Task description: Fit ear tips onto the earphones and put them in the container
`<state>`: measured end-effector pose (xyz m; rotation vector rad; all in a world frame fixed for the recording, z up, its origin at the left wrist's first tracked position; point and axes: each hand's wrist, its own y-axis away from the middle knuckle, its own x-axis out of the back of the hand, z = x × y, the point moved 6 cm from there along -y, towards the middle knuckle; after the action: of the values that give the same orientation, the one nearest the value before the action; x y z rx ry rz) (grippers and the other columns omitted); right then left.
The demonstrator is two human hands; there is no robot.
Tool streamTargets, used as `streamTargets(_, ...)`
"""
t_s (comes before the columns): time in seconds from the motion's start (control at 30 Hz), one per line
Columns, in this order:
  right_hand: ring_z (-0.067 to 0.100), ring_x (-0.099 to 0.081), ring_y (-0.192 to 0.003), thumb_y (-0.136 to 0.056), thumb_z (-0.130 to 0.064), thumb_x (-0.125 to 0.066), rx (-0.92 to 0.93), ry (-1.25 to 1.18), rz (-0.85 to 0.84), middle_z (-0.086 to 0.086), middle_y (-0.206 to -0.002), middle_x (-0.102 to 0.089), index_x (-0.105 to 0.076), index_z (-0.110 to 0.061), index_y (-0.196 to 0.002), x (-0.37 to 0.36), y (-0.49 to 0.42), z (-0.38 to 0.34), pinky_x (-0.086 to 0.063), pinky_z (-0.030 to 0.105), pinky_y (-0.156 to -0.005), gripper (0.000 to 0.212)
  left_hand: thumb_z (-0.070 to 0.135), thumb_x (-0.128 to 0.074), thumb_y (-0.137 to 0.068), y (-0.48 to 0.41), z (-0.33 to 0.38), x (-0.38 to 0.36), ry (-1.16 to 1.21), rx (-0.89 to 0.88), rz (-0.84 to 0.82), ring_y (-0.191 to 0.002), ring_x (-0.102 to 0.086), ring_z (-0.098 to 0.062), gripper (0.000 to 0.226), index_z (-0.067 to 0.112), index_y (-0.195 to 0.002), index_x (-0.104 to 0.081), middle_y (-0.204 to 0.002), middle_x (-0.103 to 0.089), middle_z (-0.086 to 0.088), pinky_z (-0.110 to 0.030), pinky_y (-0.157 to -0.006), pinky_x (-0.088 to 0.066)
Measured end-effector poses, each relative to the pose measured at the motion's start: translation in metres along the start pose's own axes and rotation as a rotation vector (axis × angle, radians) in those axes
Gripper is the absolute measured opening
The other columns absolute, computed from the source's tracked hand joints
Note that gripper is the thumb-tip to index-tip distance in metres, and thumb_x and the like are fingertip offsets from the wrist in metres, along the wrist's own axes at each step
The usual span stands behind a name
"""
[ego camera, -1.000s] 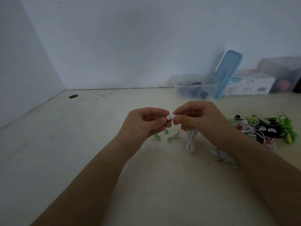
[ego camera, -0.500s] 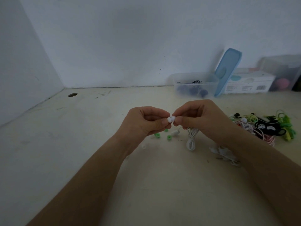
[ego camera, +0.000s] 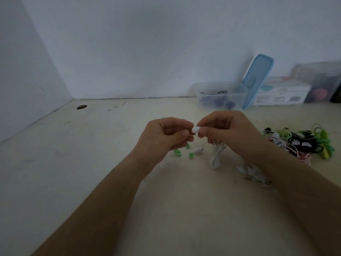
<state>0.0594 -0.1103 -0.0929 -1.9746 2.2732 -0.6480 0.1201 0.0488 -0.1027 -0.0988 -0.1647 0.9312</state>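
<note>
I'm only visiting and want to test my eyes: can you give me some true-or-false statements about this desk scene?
Both the left hand and the right hand pinch a white earbud. True.
The clear container has its lid on. False: the blue lid leans beside it.
Green ear tips lie loose on the table. True.
The pile of coloured earphones lies left of the hands. False: it lies to their right.

A: Hands?
B: Left hand (ego camera: 166, 137), right hand (ego camera: 230, 132) both pinch white earbud (ego camera: 196, 129); cable (ego camera: 215, 156) hangs to tabletop (ego camera: 110, 145).
A: Rest?
B: Green ear tips (ego camera: 178, 153) below left hand. Container (ego camera: 221, 95) far edge, earphone pile (ego camera: 304, 143) right edge.
</note>
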Motion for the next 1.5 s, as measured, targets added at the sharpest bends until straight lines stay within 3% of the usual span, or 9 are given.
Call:
streamTargets(0.13, 0.017, -0.060, -0.060, -0.084, -0.009, -0.074, -0.040, -0.086, 0.090, 0.011, -0.076, -0.073, -0.073, -0.007, -0.093, 0.009, -0.002, 0.005, -0.049, 0.025, -0.057, 0.009, 0.014, -0.066, -0.091, -0.005, 0.003, 0.002, -0.527, -0.189, 0.120, -0.082, -0.068, -0.004, 0.016, 0.022, -0.102, -0.074, -0.093, -0.075, 0.011, -0.017, -0.069, -0.052)
streamTargets(0.23, 0.018, -0.061, -0.063, -0.081, -0.016, -0.075, -0.086, -0.172, 0.120, 0.009, -0.078, -0.072, -0.074, -0.008, -0.095, 0.012, -0.001, 0.007, -0.048, 0.027, -0.059, 0.015, 0.031, -0.070, -0.087, -0.008, -0.002, -0.013, -0.750, -0.200, 0.020, -0.096, -0.060, 0.003, 0.029, 0.033, -0.116, -0.065, -0.107, -0.068, 0.021, -0.020, -0.081, -0.049)
streamTargets(0.4, 0.017, -0.062, -0.062, -0.084, -0.009, -0.066, -0.138, -0.409, 0.160, 0.010, -0.078, -0.069, -0.070, 0.000, -0.103, 0.013, 0.001, 0.007, -0.052, 0.027, -0.056, 0.021, 0.052, -0.082, -0.069, -0.008, -0.002, -0.044, -0.782, -0.136, -0.148, -0.105, -0.058, -0.003, 0.067, 0.032, -0.128, -0.057, -0.119, -0.065, 0.016, -0.024, -0.086, -0.048)
streamTargets(0.63, 0.018, -0.059, -0.062, -0.080, -0.012, -0.067, -0.191, -0.653, 0.234, 0.007, -0.078, -0.067, -0.069, -0.004, -0.099, 0.014, -0.001, -0.006, -0.049, 0.029, -0.059, 0.021, 0.026, -0.080, -0.077, -0.018, 0.013, -0.038, -0.583, -0.125, -0.071, -0.070, -0.071, -0.006, 0.024, 0.021, -0.099, -0.071, -0.080, -0.076, 0.006, -0.027, -0.073, -0.056)
streamTargets(0.87, 0.016, -0.066, -0.068, -0.092, -0.005, -0.061, -0.194, -0.735, 0.340, 0.005, -0.076, -0.069, -0.068, -0.004, -0.106, 0.043, -0.019, -0.028, -0.056, 0.029, -0.066, 0.015, 0.010, -0.071, -0.088, -0.043, 0.041, -0.025, -0.250, -0.080, 0.059, -0.071, -0.073, -0.022, 0.005, 0.008, -0.093, -0.071, -0.084, -0.076, -0.009, -0.029, -0.063, -0.060)
streamTargets(1.1, 0.014, -0.063, -0.064, -0.087, -0.005, -0.071, -0.229, -0.382, 0.547, 0.006, -0.083, -0.073, -0.068, -0.013, -0.095, 0.100, -0.072, -0.029, -0.054, 0.023, -0.058, 0.012, 0.001, -0.074, -0.083, -0.135, 0.055, -0.032, -0.092, -0.075, 0.223, -0.067, -0.066, -0.019, 0.006, 0.008, -0.083, -0.073, -0.077, -0.071, -0.010, -0.028, -0.067, -0.060)
streamTargets(1.2, 0.018, -0.065, -0.065, -0.084, -0.004, -0.074, -0.235, -0.201, 0.588, 0.008, -0.080, -0.071, -0.068, -0.011, -0.093, 0.121, -0.104, -0.018, -0.059, 0.026, -0.060, 0.012, 0.008, -0.078, -0.080, -0.181, 0.057, -0.034, -0.264, -0.145, 0.287, -0.070, -0.071, -0.017, 0.008, 0.016, -0.080, -0.075, -0.076, -0.074, -0.001, -0.032, -0.075, -0.060)
streamTargets(1.37, 0.016, -0.065, -0.066, -0.081, -0.013, -0.078, -0.272, 0.095, 0.565, 0.006, -0.078, -0.072, -0.071, -0.015, -0.088, 0.142, -0.156, 0.013, -0.058, 0.033, -0.064, 0.011, 0.013, -0.078, -0.081, -0.237, 0.044, -0.043, -0.551, -0.182, 0.284, -0.073, -0.064, -0.007, 0.007, 0.017, -0.084, -0.074, -0.083, -0.071, 0.005, -0.018, -0.072, -0.049)
streamTargets(1.5, 0.016, -0.066, -0.083, -0.083, -0.013, -0.073, -0.341, 0.411, 0.392, 0.001, -0.093, -0.072, -0.076, -0.017, -0.099, 0.140, -0.180, 0.040, -0.051, 0.028, -0.069, 0.017, 0.024, -0.078, -0.083, -0.253, 0.025, -0.046, -0.720, -0.134, 0.173, -0.086, -0.065, -0.011, 0.020, 0.017, -0.101, -0.072, -0.095, -0.071, 0.003, -0.022, -0.080, -0.050)
